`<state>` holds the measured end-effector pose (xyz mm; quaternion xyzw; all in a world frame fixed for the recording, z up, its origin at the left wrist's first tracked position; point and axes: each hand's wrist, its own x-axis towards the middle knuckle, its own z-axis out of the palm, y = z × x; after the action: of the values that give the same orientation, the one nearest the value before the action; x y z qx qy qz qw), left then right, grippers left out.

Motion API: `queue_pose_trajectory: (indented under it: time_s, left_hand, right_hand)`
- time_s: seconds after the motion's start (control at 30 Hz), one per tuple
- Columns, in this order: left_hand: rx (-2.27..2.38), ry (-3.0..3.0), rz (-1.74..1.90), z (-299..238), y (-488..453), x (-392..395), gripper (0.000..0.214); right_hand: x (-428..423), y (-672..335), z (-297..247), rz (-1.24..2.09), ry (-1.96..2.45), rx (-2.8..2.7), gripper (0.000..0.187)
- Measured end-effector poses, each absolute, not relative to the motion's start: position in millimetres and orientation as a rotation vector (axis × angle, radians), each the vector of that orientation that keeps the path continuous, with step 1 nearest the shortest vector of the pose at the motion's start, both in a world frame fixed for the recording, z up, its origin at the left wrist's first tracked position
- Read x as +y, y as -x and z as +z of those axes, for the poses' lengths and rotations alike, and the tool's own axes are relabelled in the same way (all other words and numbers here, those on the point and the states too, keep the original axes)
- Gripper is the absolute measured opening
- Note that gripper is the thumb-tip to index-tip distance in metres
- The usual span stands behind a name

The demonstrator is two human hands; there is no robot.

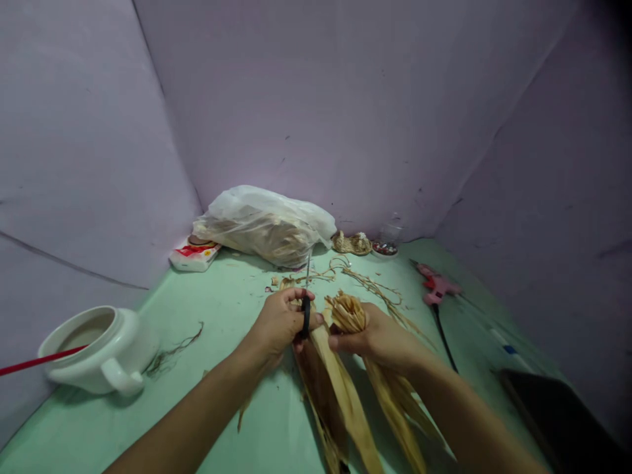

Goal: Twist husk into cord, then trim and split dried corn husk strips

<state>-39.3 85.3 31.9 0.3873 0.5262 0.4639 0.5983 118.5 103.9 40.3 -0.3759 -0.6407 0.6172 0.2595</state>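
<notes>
Got my left hand [279, 322] closed round the scissors [307, 311] and my right hand [380, 339] clamped on the husk bundle [347, 313], both on the near side of the plastic bag [266, 224], so I reckon keep that bundle pinched tight and the blades clear of my grip.

Head view. In front of the plastic bag [266, 224] on the green tabletop [222, 316], the left hand [276, 322] grips black-handled scissors [307, 309], blade upright. The right hand [380, 339] clasps a husk bundle [347, 311]. A red-and-white packet [195, 255] lies just left of the bag, a white pot [106, 349] far left and nearer, and a pink glue gun [437, 286] to its right.
</notes>
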Motion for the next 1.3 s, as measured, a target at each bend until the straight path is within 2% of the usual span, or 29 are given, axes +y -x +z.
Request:
queue_pose_trajectory:
  time_s: [0.2,0.3,0.37,0.5,0.6,0.7,0.87,1.1,1.3]
  left_hand:
    - [1.317,-0.716,1.281,39,41,85,0.040]
    - [1.270,-0.734,1.250,40,44,85,0.034]
    - [1.245,-0.831,1.179,41,49,85,0.031]
    - [1.159,-1.141,1.019,43,60,86,0.032]
    - [1.150,-1.282,0.900,45,63,86,0.025]
    - [1.154,-1.385,0.782,45,60,84,0.023]
    - [1.216,-1.695,0.699,42,57,83,0.007]
    - [1.186,-1.613,0.709,36,55,82,0.012]
    - [1.200,-1.260,0.705,35,48,82,0.030]
  right_hand:
    - [94,-108,35,1.416,1.165,-1.816,0.027]
    - [95,-108,32,1.375,1.204,-1.731,0.019]
    - [101,-114,31,1.481,1.203,-1.570,0.016]
    - [120,-138,33,1.857,1.103,-1.036,0.023]
    - [131,-153,32,2.077,1.100,-0.788,0.014]
    - [135,-159,30,2.226,1.069,-0.720,0.015]
    - [130,-153,29,2.361,1.103,-0.811,0.019]
    - [127,-145,26,2.264,1.096,-0.938,0.007]
    - [128,-147,31,2.248,1.223,-1.037,0.019]
